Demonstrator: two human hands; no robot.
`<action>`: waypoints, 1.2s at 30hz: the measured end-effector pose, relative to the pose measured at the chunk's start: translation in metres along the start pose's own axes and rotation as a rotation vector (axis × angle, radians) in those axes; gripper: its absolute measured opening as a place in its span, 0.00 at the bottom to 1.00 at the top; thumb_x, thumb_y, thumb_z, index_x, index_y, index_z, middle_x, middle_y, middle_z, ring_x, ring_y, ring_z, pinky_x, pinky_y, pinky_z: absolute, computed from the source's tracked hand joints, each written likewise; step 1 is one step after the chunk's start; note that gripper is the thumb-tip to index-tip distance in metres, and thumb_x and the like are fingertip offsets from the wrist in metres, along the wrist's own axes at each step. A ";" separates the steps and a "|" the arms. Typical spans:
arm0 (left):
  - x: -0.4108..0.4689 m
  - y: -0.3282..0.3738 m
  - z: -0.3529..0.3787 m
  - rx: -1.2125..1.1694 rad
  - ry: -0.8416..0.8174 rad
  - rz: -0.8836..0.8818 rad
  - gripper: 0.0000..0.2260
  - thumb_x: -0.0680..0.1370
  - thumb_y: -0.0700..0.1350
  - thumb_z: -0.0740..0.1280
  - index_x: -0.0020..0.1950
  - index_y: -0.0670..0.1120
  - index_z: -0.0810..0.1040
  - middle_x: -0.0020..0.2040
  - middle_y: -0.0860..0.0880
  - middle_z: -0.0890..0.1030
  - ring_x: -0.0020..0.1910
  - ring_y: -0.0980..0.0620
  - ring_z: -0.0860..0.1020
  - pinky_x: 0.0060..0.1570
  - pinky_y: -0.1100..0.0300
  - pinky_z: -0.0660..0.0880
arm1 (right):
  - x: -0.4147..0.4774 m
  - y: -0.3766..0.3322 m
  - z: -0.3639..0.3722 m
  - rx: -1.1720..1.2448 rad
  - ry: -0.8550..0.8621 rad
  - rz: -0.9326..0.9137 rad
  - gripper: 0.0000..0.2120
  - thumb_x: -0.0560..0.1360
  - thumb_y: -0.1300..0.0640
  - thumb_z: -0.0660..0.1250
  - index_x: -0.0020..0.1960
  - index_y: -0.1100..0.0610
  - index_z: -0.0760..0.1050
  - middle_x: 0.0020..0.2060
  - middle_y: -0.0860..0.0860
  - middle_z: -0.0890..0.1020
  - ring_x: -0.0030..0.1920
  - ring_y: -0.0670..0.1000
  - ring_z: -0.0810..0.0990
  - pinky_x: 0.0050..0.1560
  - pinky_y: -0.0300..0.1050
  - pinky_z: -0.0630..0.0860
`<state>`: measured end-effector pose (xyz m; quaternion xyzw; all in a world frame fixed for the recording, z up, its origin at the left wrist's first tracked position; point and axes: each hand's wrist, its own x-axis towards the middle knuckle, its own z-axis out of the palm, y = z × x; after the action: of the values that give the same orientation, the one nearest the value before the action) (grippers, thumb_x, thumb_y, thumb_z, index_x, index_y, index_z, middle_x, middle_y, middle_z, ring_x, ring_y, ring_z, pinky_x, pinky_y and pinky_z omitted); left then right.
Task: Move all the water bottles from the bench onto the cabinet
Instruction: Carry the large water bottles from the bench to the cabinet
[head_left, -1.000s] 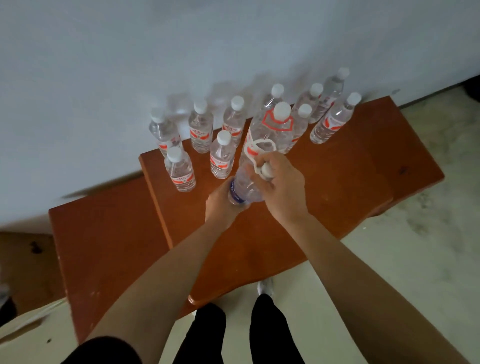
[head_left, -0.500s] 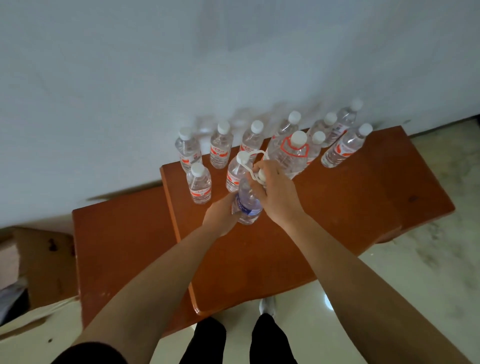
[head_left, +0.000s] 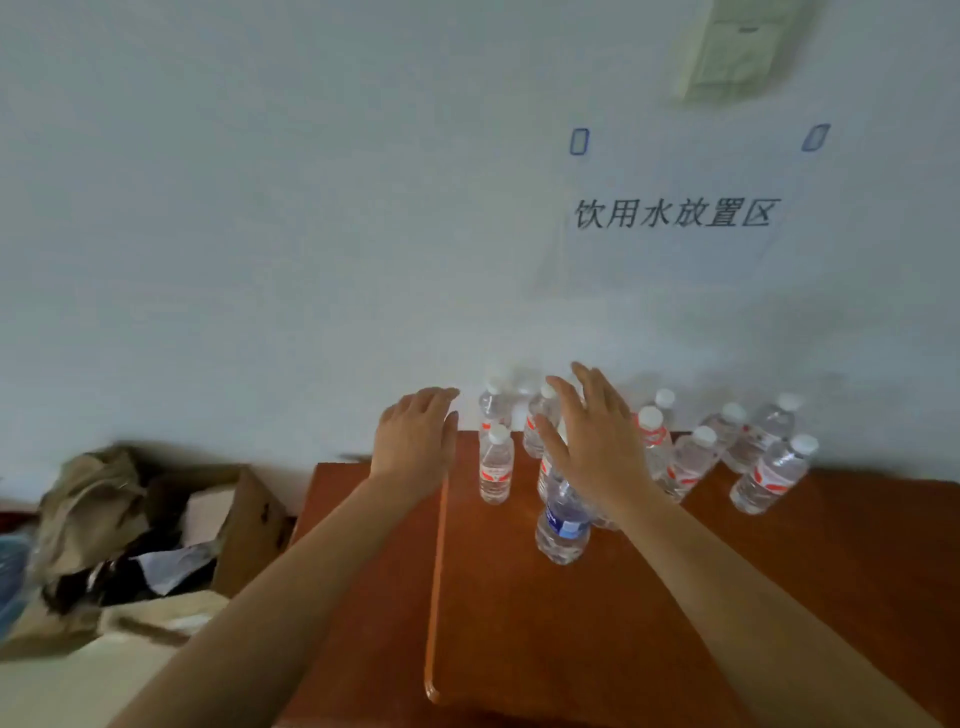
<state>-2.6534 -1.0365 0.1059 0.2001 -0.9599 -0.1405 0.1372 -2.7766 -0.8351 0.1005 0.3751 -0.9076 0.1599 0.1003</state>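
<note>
Clutter of cardboard boxes (head_left: 228, 519) and paper lies at far left, beside a lower wooden surface (head_left: 363, 545). Left hand (head_left: 415, 441) hovers flat over the left edge of the worktop (head_left: 675, 597), fingers straight, holding nothing. Blue-labelled water bottle (head_left: 563, 525) stands upright on the worktop, nearest the person. Its cap is hidden behind the right hand (head_left: 597, 447), which is spread wide and grips nothing; contact cannot be confirmed. Red-labelled water bottles (head_left: 769, 473) stand clustered along the wall (head_left: 260, 234), behind and to the right.

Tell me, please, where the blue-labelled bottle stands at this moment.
The blue-labelled bottle stands near the centre of the head view on the wooden top, in front of the red-labelled bottles, partly covered by the right hand.
</note>
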 end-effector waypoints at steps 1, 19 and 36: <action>-0.015 -0.004 -0.021 0.035 0.081 -0.053 0.17 0.83 0.48 0.60 0.72 0.48 0.72 0.71 0.46 0.74 0.69 0.42 0.72 0.68 0.45 0.67 | 0.004 -0.010 -0.005 0.032 0.013 -0.061 0.25 0.84 0.41 0.56 0.75 0.54 0.66 0.76 0.60 0.65 0.76 0.64 0.65 0.73 0.62 0.67; -0.572 -0.047 -0.280 0.633 0.441 -1.023 0.25 0.83 0.58 0.57 0.78 0.52 0.62 0.80 0.43 0.58 0.79 0.41 0.57 0.74 0.36 0.59 | -0.222 -0.458 -0.078 0.687 -0.210 -1.054 0.27 0.79 0.43 0.58 0.74 0.54 0.64 0.72 0.61 0.68 0.71 0.64 0.69 0.67 0.64 0.71; -1.180 0.055 -0.361 0.804 0.594 -1.876 0.27 0.82 0.61 0.50 0.79 0.52 0.56 0.80 0.41 0.56 0.78 0.39 0.57 0.72 0.33 0.58 | -0.799 -0.808 -0.172 0.856 -0.332 -1.853 0.28 0.81 0.39 0.55 0.76 0.52 0.65 0.75 0.59 0.67 0.74 0.63 0.67 0.71 0.65 0.67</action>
<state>-1.5160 -0.5668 0.2129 0.9171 -0.3256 0.1919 0.1267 -1.6319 -0.7934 0.1924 0.9484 -0.1322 0.2756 -0.0843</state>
